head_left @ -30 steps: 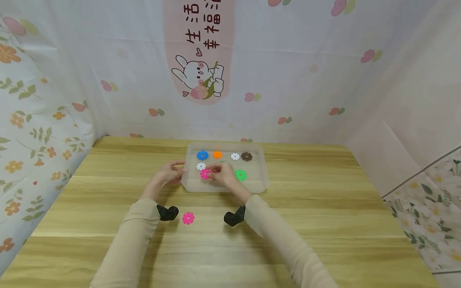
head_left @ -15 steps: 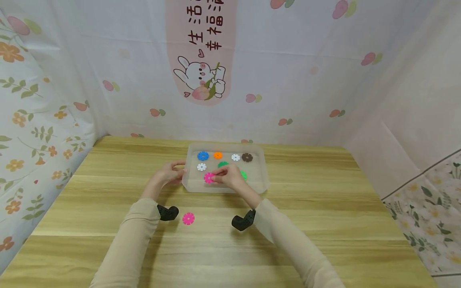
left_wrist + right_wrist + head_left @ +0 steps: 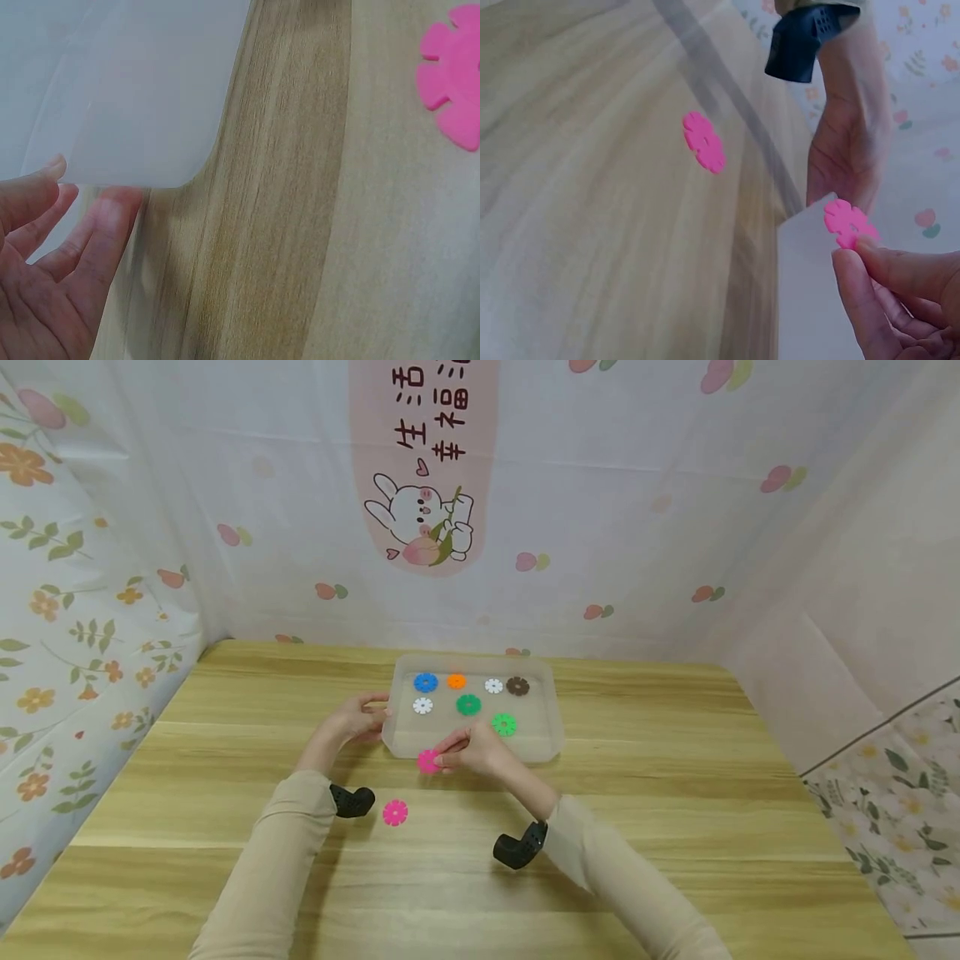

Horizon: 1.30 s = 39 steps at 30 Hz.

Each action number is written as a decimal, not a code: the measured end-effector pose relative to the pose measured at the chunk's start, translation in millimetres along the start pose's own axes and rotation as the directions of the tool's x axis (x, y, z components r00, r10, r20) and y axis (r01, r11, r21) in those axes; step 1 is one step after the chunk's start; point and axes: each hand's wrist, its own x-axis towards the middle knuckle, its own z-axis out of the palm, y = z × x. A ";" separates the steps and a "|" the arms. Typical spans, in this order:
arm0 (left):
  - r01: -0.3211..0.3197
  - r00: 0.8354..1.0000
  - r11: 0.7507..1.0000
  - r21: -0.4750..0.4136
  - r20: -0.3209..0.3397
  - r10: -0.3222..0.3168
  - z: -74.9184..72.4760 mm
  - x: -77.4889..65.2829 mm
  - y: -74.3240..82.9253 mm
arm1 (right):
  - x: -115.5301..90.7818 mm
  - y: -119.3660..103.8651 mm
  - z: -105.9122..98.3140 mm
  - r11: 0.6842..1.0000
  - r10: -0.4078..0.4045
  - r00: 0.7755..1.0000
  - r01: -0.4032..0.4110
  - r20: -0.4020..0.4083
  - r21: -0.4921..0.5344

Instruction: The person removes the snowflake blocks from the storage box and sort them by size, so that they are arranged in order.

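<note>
My right hand [image 3: 474, 750] pinches a pink notched plastic disc [image 3: 847, 223] between thumb and forefinger, at the near edge of the translucent tray [image 3: 557, 727]. At the tray's left side my left hand [image 3: 358, 720] grips the rim; the left wrist view shows the thumb [image 3: 52, 169] on top and fingers against the outside. Another pink disc [image 3: 395, 812] lies flat on the table in front of the tray. Inside the tray are several discs, among them a blue one [image 3: 426, 682], a dark green one [image 3: 468, 704] and a light green one [image 3: 504, 724].
The wooden table [image 3: 675, 827] carries the tray near its back edge. Orange [image 3: 457, 681], brown [image 3: 517, 686] and white [image 3: 423, 705] discs also lie in the tray. Patterned cloth [image 3: 600, 527] hangs behind and at the sides. Each wrist wears a black camera [image 3: 519, 846].
My right hand has brought the pink disc from inside the tray toward me, to its near edge, uncovering the green discs. The left hand keeps its place on the rim.
</note>
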 end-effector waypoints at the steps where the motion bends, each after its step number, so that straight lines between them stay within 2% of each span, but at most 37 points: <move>1: 0.001 1.000 1.000 0.003 0.000 -0.001 0.0 0.0 -0.1 | -1.8 0.6 1.7 1.000 0.006 1.000 -0.006 0.011 0.000; 9: 0.004 1.000 1.000 0.004 0.006 -0.004 0.2 0.1 0.2 | -8.8 5.5 10.1 0.999 0.046 0.996 -0.046 0.080 -0.013; 18: -0.002 1.000 1.000 -0.013 0.009 0.002 -0.7 -0.9 2.6 | -11.8 19.4 18.2 0.997 0.080 0.979 -0.077 0.190 -0.026; 32: 0.013 1.000 1.000 -0.006 -0.004 -0.013 -0.4 -0.4 5.0 | -11.7 23.8 24.8 0.993 0.028 0.987 -0.010 0.160 -0.114; 34: 0.014 1.000 1.000 -0.007 0.001 -0.014 -0.4 -1.0 4.9 | -12.9 24.0 23.9 0.990 -0.011 0.986 0.035 0.168 -0.139; 39: 0.020 1.000 1.000 -0.021 0.001 -0.020 0.1 -1.7 3.0 | -14.4 25.8 23.7 0.985 -0.050 0.985 0.076 0.167 -0.155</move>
